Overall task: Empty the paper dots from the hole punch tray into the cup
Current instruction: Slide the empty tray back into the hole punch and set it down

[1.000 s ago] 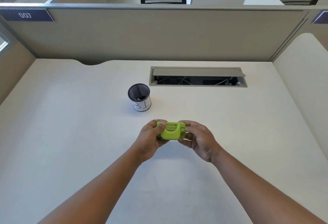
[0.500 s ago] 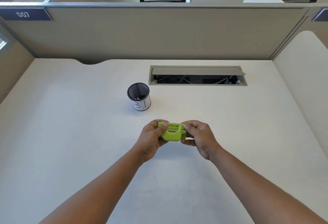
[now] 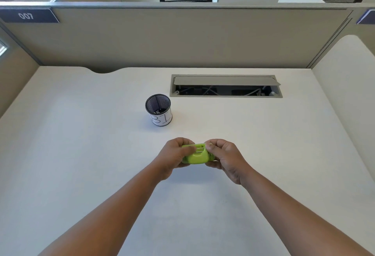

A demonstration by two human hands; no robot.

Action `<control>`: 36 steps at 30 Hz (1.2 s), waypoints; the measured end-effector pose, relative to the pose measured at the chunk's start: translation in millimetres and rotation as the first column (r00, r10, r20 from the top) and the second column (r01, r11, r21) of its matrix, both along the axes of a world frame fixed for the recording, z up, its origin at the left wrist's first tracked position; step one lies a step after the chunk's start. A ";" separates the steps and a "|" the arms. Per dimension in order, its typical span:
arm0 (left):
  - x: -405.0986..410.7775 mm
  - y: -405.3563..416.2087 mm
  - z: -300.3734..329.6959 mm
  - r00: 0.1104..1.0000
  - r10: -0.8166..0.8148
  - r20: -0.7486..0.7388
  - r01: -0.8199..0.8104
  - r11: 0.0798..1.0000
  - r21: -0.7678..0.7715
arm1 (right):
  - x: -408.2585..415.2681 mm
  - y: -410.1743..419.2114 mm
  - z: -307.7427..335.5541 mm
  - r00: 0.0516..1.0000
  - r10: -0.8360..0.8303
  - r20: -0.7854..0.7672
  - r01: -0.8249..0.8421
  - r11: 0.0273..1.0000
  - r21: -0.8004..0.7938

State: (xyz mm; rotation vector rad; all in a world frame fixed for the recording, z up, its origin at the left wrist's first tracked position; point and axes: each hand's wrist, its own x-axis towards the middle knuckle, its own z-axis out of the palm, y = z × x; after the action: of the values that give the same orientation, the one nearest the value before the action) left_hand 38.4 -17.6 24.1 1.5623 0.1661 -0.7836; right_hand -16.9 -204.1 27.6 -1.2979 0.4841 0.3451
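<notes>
Pale desk (image 3: 81, 174) runs up to a beige partition. Nearest, two bare forearms converge over the desk's middle. Left hand (image 3: 172, 157) and right hand (image 3: 226, 159) each pinch an end of the green hole punch (image 3: 196, 156), which sits between them, thumbs on top, fingers curled beneath. Beyond the punch and slightly left, well apart, stands the mesh cup (image 3: 158, 110), upright, with pale bits inside. Right of the cup, farther back, lies an open cable hatch (image 3: 225, 86).
</notes>
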 end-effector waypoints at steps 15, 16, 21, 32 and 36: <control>-11.4 -11.3 -3.1 0.999 -0.017 -0.028 0.016 0.999 -0.052 | -4.7 11.6 -1.7 0.995 -0.053 0.083 0.050 0.998 0.041; -12.1 -11.5 -3.0 0.999 -0.025 -0.029 0.024 0.998 -0.062 | -5.1 11.6 -3.0 0.995 -0.055 0.084 0.051 0.997 0.049; 0.0 -7.7 5.8 0.998 0.010 -0.062 -0.018 0.991 -0.134 | -2.7 3.4 -5.2 0.994 0.039 0.107 -0.042 0.999 0.033; -3.4 -8.8 0.9 0.983 -0.031 0.179 0.016 0.996 0.084 | -2.1 0.3 -6.1 0.973 0.214 0.084 -0.204 0.973 -0.111; -4.3 -10.7 -4.0 0.987 0.160 0.033 -0.161 0.986 0.032 | -4.0 -0.2 -10.4 0.995 0.077 0.059 -0.075 0.997 -0.032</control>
State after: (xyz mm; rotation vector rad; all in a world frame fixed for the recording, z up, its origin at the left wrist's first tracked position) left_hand 34.1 -28.3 20.1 1.5715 0.2808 -0.6332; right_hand -21.0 -204.4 17.2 -1.3539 0.3904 0.3624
